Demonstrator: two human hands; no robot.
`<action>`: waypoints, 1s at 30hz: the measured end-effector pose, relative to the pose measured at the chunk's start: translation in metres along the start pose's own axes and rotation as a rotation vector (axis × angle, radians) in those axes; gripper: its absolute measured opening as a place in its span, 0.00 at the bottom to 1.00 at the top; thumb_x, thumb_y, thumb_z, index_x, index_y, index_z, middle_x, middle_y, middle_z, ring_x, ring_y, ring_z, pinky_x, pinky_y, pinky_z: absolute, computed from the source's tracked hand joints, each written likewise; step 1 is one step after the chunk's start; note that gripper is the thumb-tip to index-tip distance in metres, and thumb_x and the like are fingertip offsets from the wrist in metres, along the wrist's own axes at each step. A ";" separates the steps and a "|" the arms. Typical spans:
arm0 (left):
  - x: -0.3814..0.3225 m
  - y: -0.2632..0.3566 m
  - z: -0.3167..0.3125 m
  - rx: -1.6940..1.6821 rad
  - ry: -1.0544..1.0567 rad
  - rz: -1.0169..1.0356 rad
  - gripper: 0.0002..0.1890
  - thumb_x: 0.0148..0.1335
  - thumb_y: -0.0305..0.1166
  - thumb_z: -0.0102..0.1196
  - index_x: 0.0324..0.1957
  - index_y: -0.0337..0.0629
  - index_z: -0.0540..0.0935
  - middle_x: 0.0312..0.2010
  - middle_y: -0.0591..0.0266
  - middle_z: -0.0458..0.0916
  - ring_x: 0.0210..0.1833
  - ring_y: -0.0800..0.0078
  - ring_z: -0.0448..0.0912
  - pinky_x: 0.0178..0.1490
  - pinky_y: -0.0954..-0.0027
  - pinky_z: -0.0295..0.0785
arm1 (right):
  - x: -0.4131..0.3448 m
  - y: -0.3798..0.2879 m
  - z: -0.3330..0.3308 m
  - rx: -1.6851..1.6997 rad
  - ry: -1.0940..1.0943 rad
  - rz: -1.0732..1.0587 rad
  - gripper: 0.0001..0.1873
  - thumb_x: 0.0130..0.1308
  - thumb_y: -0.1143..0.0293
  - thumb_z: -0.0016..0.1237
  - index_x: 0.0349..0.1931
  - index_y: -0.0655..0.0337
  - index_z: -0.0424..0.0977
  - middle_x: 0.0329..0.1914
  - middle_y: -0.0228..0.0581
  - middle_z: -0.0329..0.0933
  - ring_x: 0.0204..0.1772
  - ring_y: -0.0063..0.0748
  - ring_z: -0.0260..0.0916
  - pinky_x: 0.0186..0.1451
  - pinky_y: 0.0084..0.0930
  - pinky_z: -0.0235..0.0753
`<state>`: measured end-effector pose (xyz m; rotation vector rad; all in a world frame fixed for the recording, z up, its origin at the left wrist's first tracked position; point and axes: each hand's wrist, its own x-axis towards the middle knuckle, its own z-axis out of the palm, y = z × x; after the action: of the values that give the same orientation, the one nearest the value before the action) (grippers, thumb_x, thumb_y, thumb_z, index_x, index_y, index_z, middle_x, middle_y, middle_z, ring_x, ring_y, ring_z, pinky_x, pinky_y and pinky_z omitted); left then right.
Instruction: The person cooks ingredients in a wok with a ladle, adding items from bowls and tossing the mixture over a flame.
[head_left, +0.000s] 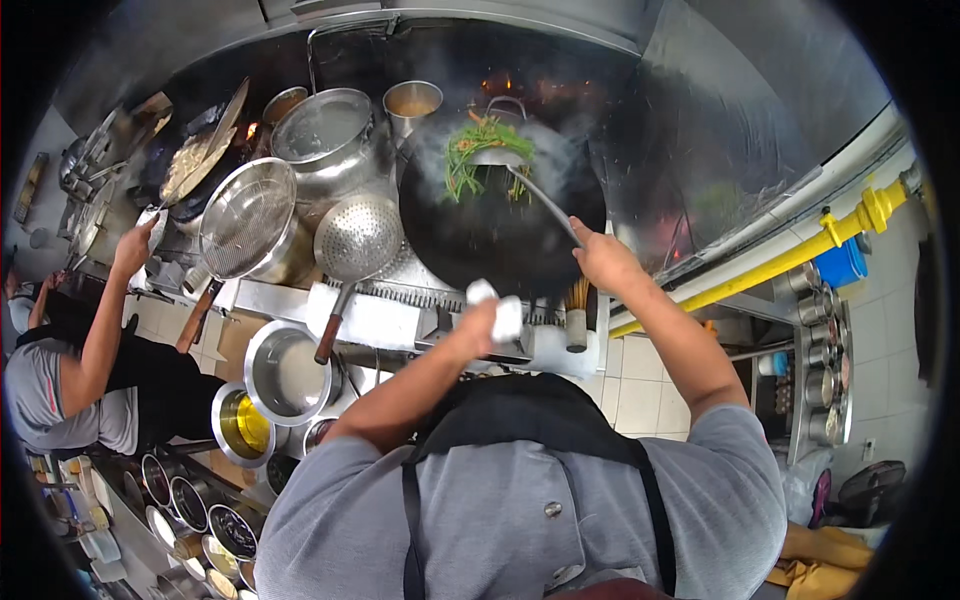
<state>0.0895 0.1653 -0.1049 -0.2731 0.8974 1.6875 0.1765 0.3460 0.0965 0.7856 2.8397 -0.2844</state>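
Observation:
A large black wok (495, 240) stands before me with smoke rising about it. At its far side is a heap of green stir-fried vegetables (491, 139) with small orange bits among them. My right hand (609, 261) grips the long handle of a metal ladle (499, 156), whose bowl is against the vegetables. My left hand (474, 328) is closed around a folded white cloth (506, 319) at the wok's near rim. The hand is blurred, and whether it grips the wok through the cloth is hidden. The wok's far loop handle (508, 103) shows behind the food.
Left of the wok are a perforated skimmer (358, 238), a mesh strainer (247, 217) and a lidded pot (322, 126). A bamboo brush (576, 315) lies near the front edge. Beside me a co-worker's hand (133, 247) holds another wok (196, 165). A yellow pipe (780, 255) runs along the right.

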 end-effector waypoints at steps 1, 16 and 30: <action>-0.013 -0.009 0.006 -0.041 -0.040 -0.007 0.12 0.67 0.33 0.41 0.47 0.43 0.75 0.34 0.60 0.82 0.33 0.61 0.82 0.33 0.56 0.79 | -0.006 0.002 -0.003 0.003 0.008 -0.002 0.29 0.66 0.65 0.44 0.68 0.56 0.57 0.46 0.58 0.77 0.48 0.59 0.75 0.54 0.47 0.73; -0.008 0.000 0.022 0.111 0.083 -0.019 0.12 0.69 0.37 0.39 0.43 0.49 0.78 0.34 0.64 0.82 0.32 0.65 0.81 0.32 0.61 0.77 | 0.009 0.016 0.013 0.011 0.038 -0.032 0.31 0.64 0.68 0.45 0.68 0.59 0.56 0.43 0.57 0.78 0.48 0.58 0.75 0.53 0.45 0.74; 0.019 0.043 0.008 0.055 -0.048 0.010 0.13 0.68 0.36 0.41 0.42 0.43 0.78 0.32 0.60 0.82 0.32 0.64 0.82 0.31 0.58 0.78 | 0.007 0.009 0.004 -0.019 -0.051 -0.033 0.31 0.65 0.65 0.45 0.69 0.54 0.56 0.43 0.61 0.77 0.49 0.58 0.75 0.55 0.46 0.73</action>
<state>0.0459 0.1820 -0.0931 -0.1902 0.9091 1.6688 0.1762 0.3561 0.0903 0.7182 2.8056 -0.2780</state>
